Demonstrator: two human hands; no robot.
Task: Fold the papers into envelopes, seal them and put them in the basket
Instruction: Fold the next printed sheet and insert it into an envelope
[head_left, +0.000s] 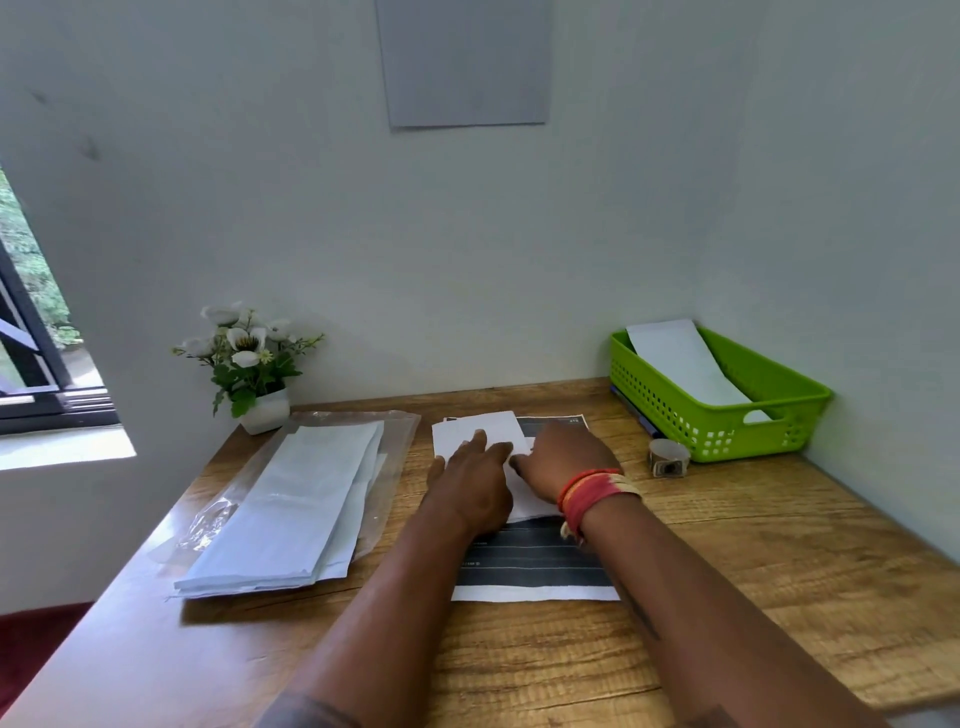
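Observation:
A partly folded white paper (480, 428) lies on a dark printed sheet (535, 564) in the middle of the wooden table. My left hand (470, 483) lies flat on the paper's left part, fingers straight. My right hand (563, 457) presses on its right part, fingertips pointing left toward the other hand. A stack of white papers (296, 499) rests on a clear plastic sleeve at the left. The green basket (727, 421) stands at the back right with one white envelope (685, 364) leaning inside it.
A small tape roll (669, 457) sits just left of the basket's front. A pen (636, 410) lies along the basket's left side. A white pot of flowers (252, 364) stands at the back left by the wall. A window opens at the far left.

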